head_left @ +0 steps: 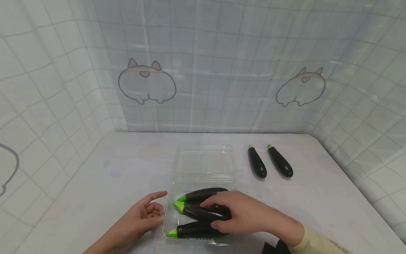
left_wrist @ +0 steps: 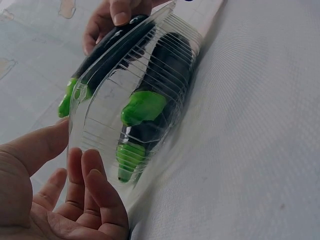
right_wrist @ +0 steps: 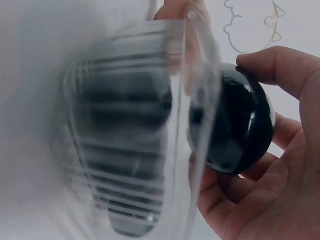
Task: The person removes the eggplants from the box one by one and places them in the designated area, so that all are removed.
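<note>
A clear plastic clamshell box (head_left: 169,211) stands on the table with its lid (head_left: 204,163) folded back. Inside lie two dark eggplants with green stems, the rear eggplant (head_left: 206,193) and the front eggplant (head_left: 193,231). My right hand (head_left: 245,213) grips a third eggplant (head_left: 200,212) by its thick end, thumb on one side and fingers on the other. In the left wrist view this held eggplant (left_wrist: 107,47) is above the box rim. With thumb and index finger spread apart, my left hand (head_left: 139,217) touches the left rim; its other fingers are loosely bent.
Two more eggplants, the left one (head_left: 257,163) and the right one (head_left: 280,161), lie on the table right of the lid. A grid-patterned curtain (head_left: 209,70) encloses the back and sides. Near the right sleeve is a black object (head_left: 275,247), partly cut off.
</note>
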Motion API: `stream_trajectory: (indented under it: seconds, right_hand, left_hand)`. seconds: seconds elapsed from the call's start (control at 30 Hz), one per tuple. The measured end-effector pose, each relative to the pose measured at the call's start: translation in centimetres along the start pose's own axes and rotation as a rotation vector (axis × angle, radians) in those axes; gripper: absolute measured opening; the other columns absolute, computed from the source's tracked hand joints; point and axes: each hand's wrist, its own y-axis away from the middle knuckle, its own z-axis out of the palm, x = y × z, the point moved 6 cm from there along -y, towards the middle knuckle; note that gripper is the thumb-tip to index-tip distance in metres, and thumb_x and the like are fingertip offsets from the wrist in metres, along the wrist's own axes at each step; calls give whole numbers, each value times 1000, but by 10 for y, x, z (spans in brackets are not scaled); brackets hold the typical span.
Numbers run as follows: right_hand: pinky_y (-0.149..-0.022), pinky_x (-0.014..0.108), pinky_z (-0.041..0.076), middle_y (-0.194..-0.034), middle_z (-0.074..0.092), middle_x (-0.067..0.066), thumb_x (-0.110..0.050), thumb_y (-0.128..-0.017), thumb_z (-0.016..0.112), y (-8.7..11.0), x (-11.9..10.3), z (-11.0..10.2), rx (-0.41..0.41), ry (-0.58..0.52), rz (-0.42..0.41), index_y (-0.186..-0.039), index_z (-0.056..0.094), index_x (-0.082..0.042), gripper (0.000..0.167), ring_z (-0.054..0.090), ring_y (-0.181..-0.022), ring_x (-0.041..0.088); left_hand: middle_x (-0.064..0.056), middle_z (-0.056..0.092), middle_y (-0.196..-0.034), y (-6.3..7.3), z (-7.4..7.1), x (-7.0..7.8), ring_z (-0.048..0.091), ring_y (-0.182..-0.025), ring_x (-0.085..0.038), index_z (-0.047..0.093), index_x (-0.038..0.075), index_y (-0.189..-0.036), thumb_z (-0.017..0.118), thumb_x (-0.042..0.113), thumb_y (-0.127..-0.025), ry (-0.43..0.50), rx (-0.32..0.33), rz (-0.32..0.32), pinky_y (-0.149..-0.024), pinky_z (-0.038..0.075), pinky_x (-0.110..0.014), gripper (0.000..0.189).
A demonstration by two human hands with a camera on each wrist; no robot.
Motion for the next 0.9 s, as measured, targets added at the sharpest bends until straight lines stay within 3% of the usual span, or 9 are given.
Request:
stream_trajectory:
  seconds: [0.37,0.67,0.9]
  right_hand:
    - [-88,34,50,-124,60,-19,-28,-91,73,15,13,-31,181,4,77,-132,60,-32,43,58,-107,6]
    - [-68,27,51,-116,62,-18,-28,-90,74,34,34,-52,287,50,166,-131,59,-36,44,58,-88,8]
    - [-74,29,53,-109,64,-13,-35,-92,72,52,53,-77,385,77,245,-131,60,-29,41,60,-89,10]
  left_hand:
    - [-12,55,-109,1,0,0,53,-91,-18,20,10,-154,64,8,-97,9,-10,7,-79,47,-28,72]
    - [-14,54,-110,1,-1,-1,53,-93,-19,21,10,-154,65,9,-96,-6,-5,5,-80,47,-27,73]
    - [-15,54,-111,0,-2,-1,53,-92,-19,21,11,-155,64,9,-96,-5,-11,4,-80,47,-28,73]
